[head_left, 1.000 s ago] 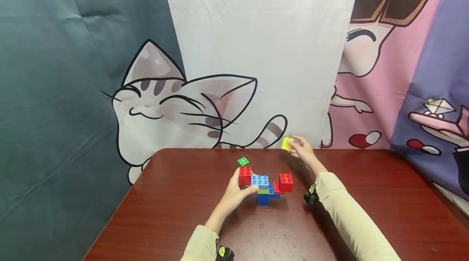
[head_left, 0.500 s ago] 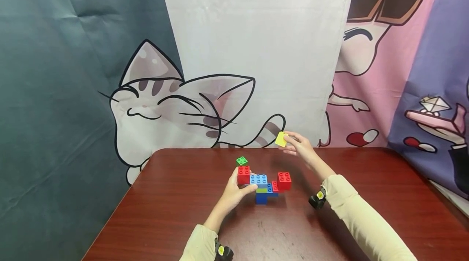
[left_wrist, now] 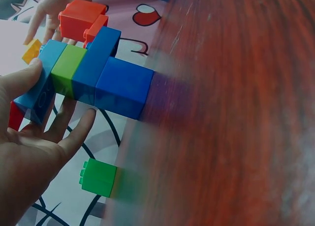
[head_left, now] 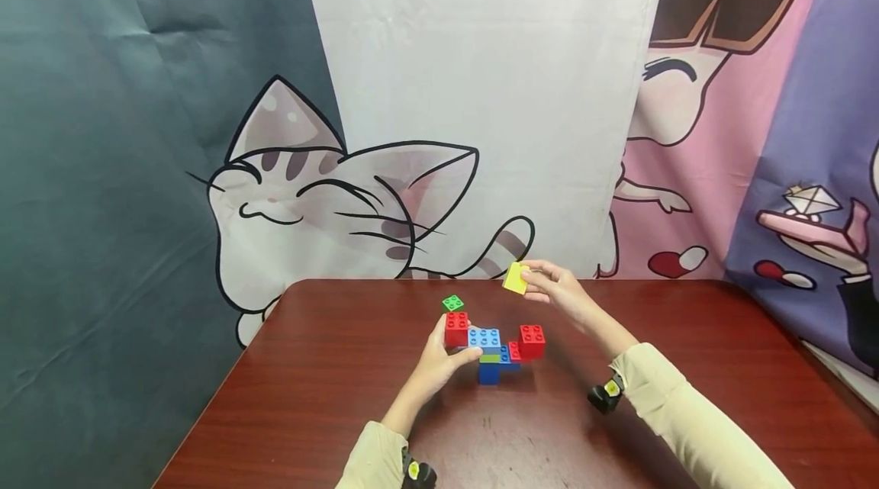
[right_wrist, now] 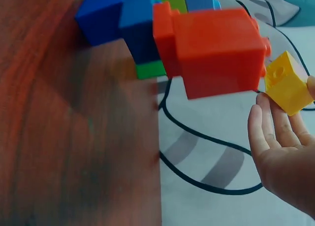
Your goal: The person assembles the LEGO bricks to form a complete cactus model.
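Note:
My left hand [head_left: 434, 365] grips the left part of a built structure of toy building bricks, thumb at the front of its light blue brick [head_left: 484, 339]. A red brick [head_left: 456, 329] tops the left end and another red brick [head_left: 532, 341] the right end. Below are a lime green brick [left_wrist: 69, 71] and a dark blue brick [left_wrist: 124, 87], which forms the foot on the table. Behind and above the structure, my right hand [head_left: 559, 292] pinches a yellow brick [head_left: 516, 278] between thumb and fingers, held in the air. The yellow brick is also in the right wrist view.
A green brick [head_left: 453, 304] stands on the brown table [head_left: 330, 382] behind my left hand. A cartoon-printed cloth [head_left: 481, 92] hangs along the table's far edge. Each wrist wears a small black camera [head_left: 606, 396].
My right hand has moved left with the yellow brick, rising slightly and then lowering, and the brick has tilted. My left hand and the structure have stayed in place.

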The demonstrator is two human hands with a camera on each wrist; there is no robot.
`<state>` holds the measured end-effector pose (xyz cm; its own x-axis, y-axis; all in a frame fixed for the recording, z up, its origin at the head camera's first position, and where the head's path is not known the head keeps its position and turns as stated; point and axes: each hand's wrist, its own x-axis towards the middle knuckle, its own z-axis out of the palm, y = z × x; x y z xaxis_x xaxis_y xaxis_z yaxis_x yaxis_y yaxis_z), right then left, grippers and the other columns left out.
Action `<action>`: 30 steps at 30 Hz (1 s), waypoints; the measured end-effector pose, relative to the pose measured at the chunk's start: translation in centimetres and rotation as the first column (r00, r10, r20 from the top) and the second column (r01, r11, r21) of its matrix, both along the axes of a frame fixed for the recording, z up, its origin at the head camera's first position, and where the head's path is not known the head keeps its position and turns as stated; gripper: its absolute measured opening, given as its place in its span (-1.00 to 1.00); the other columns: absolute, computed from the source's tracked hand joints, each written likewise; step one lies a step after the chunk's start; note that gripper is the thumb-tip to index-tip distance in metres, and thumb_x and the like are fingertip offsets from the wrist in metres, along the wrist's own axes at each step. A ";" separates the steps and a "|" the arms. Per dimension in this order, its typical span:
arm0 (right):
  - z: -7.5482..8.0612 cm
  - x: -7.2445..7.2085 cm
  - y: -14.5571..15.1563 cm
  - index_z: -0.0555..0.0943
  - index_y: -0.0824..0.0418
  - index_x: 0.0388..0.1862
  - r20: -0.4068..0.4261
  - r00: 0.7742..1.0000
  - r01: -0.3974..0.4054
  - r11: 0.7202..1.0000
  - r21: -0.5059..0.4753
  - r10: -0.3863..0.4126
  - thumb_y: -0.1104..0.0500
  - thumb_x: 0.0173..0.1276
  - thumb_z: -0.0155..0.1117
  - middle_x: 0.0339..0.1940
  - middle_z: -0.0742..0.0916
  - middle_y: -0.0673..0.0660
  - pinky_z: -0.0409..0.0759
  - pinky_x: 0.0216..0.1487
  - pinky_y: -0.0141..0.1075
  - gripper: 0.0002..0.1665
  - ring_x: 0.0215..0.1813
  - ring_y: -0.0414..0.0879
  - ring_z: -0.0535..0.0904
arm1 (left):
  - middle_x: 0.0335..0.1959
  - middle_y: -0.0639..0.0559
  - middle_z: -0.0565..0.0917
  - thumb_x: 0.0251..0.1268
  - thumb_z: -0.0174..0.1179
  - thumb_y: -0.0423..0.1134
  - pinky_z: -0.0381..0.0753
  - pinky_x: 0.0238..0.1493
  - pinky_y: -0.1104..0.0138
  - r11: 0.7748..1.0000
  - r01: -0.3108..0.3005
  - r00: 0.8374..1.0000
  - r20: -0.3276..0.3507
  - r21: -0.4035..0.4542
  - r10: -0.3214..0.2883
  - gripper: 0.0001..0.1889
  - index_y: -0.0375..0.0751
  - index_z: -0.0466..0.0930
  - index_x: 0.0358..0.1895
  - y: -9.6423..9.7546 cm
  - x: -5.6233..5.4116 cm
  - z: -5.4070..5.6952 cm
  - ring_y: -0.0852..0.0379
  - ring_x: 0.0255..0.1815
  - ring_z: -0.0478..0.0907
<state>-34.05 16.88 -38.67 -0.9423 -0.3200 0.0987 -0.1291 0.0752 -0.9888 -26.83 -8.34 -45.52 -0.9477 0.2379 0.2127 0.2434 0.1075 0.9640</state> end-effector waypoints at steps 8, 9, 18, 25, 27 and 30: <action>-0.5 1.2 -0.3 0.31 0.44 0.34 0.018 0.999 -0.028 0.999 0.035 0.028 0.07 0.46 0.15 -0.09 0.64 -0.05 0.65 0.01 -0.40 -0.36 -0.12 -0.25 0.66 | 0.15 -0.23 0.54 0.23 0.31 -0.28 0.55 0.24 0.15 1.000 0.009 1.000 0.008 0.014 -0.009 -0.40 -0.28 0.25 0.29 0.0 -0.1 -0.1 -0.05 0.20 0.49; -0.6 1.3 -0.3 0.31 0.45 0.34 0.018 0.999 -0.032 0.999 0.037 0.031 0.07 0.46 0.15 -0.09 0.64 -0.04 0.65 0.02 -0.40 -0.36 -0.12 -0.25 0.65 | 0.15 -0.22 0.53 0.23 0.31 -0.27 0.56 0.22 0.19 1.000 0.009 1.000 0.008 0.012 -0.009 -0.40 -0.28 0.25 0.28 0.1 -0.1 -0.1 -0.03 0.20 0.49; -0.9 2.2 -1.3 0.35 0.47 0.30 0.001 1.000 -0.005 1.000 -0.012 0.005 0.13 0.42 0.20 -0.12 0.68 -0.07 0.67 -0.01 -0.38 -0.39 -0.14 -0.26 0.68 | 0.12 -0.28 0.57 0.20 0.33 -0.32 0.50 0.04 0.56 0.999 0.014 1.000 -0.002 0.042 -0.014 -0.40 -0.34 0.27 0.26 0.2 -0.3 -0.3 0.04 0.13 0.52; -1.2 3.0 -1.8 0.42 0.41 0.26 -0.053 0.998 -0.039 0.994 0.100 0.045 0.14 0.37 0.26 -0.03 0.72 0.21 0.68 0.03 -0.22 -0.42 -0.12 -0.19 0.71 | 0.15 -0.27 0.54 0.22 0.32 -0.28 0.50 0.06 0.55 0.999 0.015 1.000 0.011 0.029 -0.016 -0.39 -0.32 0.26 0.27 0.2 -0.3 -0.4 0.00 0.15 0.51; -1.3 3.2 -1.8 0.42 0.38 0.27 -0.074 0.995 -0.049 0.989 0.140 0.060 0.14 0.37 0.27 0.01 0.70 0.31 0.69 0.01 -0.23 -0.43 -0.11 -0.16 0.71 | 0.15 -0.26 0.54 0.22 0.32 -0.28 0.51 0.06 0.54 0.999 0.014 1.000 0.012 0.031 -0.014 -0.39 -0.30 0.26 0.27 0.2 -0.2 -0.4 -0.01 0.15 0.51; -1.3 3.3 -2.0 0.46 0.33 0.27 -0.103 0.993 -0.040 0.980 0.195 0.061 0.11 0.35 0.29 0.01 0.70 0.35 0.70 -0.05 -0.30 -0.43 -0.10 -0.09 0.69 | 0.15 -0.25 0.54 0.23 0.32 -0.27 0.51 0.09 0.51 1.000 0.015 1.000 0.013 0.027 -0.015 -0.40 -0.31 0.25 0.28 0.1 -0.2 -0.3 -0.02 0.16 0.51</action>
